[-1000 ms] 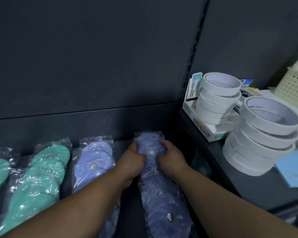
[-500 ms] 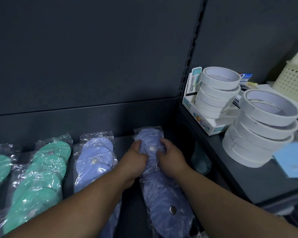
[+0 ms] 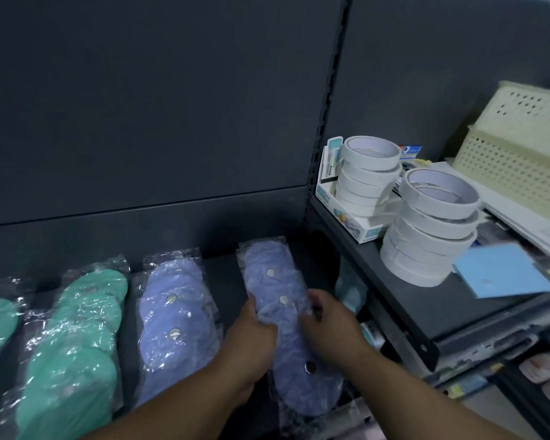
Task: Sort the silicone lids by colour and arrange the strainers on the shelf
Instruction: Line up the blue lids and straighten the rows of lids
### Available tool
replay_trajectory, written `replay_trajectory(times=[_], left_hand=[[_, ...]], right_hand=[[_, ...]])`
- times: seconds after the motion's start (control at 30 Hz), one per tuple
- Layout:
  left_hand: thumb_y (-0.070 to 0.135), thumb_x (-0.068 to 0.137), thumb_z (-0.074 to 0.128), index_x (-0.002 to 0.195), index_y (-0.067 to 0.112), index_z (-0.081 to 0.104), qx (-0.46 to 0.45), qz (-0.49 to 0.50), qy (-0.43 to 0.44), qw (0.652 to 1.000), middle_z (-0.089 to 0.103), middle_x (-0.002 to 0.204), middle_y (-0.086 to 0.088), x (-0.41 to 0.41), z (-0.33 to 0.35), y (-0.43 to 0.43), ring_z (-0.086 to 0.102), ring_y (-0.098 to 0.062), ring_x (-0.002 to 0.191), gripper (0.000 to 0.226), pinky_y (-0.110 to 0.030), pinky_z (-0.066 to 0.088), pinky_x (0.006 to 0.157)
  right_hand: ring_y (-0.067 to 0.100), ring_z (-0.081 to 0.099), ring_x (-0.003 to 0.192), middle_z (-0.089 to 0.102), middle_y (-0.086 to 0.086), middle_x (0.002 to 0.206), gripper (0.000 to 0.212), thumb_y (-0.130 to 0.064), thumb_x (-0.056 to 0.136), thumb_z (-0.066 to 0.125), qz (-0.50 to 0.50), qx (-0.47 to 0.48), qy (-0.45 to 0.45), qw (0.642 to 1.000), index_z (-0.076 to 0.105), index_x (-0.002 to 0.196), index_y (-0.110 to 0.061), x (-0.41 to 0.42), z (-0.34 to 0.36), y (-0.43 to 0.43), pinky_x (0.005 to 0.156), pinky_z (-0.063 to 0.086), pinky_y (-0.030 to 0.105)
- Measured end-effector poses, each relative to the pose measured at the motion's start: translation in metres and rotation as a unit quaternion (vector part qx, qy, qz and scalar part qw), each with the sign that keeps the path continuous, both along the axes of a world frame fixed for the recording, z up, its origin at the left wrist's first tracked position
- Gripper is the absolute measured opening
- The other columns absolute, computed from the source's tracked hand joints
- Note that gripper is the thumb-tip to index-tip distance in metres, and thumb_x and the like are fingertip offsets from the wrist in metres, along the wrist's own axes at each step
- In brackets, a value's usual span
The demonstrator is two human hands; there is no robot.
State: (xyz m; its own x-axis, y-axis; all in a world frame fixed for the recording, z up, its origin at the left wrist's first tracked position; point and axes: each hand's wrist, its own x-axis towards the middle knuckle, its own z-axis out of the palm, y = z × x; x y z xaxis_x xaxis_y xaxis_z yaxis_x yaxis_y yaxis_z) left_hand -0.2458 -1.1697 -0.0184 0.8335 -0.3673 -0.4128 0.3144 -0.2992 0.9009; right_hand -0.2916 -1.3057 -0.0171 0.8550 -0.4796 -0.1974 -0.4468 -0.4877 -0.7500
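Retail shop, by my read. Gondola shelf (image 3: 224, 269) with slotted upright (image 3: 328, 106) at 1 o'clock; bagged green lids (image 3: 77, 338) and bagged blue lids (image 3: 175, 312) in rows; tape rolls (image 3: 367, 173) stacked in display carton (image 3: 361, 231) at 2 o'clock.

Lid packs (image 3: 172, 328) lie side by side on the lower shelf (image 3: 223, 269), bottom left. The left hand (image 3: 251, 331) and right hand (image 3: 327, 322) hold the rightmost pack (image 3: 277, 281) at bottom centre. At right, a higher shelf (image 3: 426, 303) bears a front tape stack (image 3: 429, 236), a rear tape stack (image 3: 365, 179) in a box (image 3: 326, 193), and a basket (image 3: 515, 160) behind.
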Motion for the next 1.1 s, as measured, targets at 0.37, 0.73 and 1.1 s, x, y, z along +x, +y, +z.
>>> replay_trajectory(times=[0.37, 0.73, 1.1], left_hand=[[0.012, 0.089, 0.052, 0.13, 0.029, 0.042, 0.06, -0.022, -0.085, 0.994, 0.057, 0.125, 0.003, -0.003, 0.003, 0.002, 0.059, -0.013, 0.105, 0.046, -0.037, 0.051, 0.095], [0.018, 0.089, 0.054, 0.145, 0.026, 0.032, 0.08, -0.014, -0.101, 0.992, 0.052, 0.134, 0.005, -0.031, 0.0, 0.013, 0.054, -0.014, 0.117, 0.06, -0.036, 0.044, 0.102], [0.017, 0.082, 0.058, 0.124, 0.035, 0.042, 0.052, 0.003, -0.112, 0.992, 0.058, 0.118, 0.013, -0.034, -0.007, 0.009, 0.058, -0.001, 0.102, 0.049, -0.017, 0.048, 0.087]], right_hand=[[0.007, 0.057, 0.103, 0.06, -0.007, 0.118, 0.039, -0.017, 0.091, 0.054, 0.01, -0.001, -0.041, 0.999, 0.049, 0.129, -0.026, 0.007, 0.003, 0.004, 0.068, 0.036, -0.002], [-0.004, 0.052, 0.075, 0.056, -0.016, 0.092, 0.044, -0.024, 0.085, 0.062, -0.059, 0.007, -0.014, 0.998, 0.049, 0.127, -0.025, -0.02, 0.002, 0.008, 0.063, 0.043, 0.013], [0.004, 0.057, 0.086, 0.059, -0.009, 0.101, 0.034, -0.03, 0.083, 0.067, -0.036, -0.001, -0.043, 0.998, 0.052, 0.113, -0.03, -0.022, -0.008, -0.007, 0.07, 0.044, 0.016]])
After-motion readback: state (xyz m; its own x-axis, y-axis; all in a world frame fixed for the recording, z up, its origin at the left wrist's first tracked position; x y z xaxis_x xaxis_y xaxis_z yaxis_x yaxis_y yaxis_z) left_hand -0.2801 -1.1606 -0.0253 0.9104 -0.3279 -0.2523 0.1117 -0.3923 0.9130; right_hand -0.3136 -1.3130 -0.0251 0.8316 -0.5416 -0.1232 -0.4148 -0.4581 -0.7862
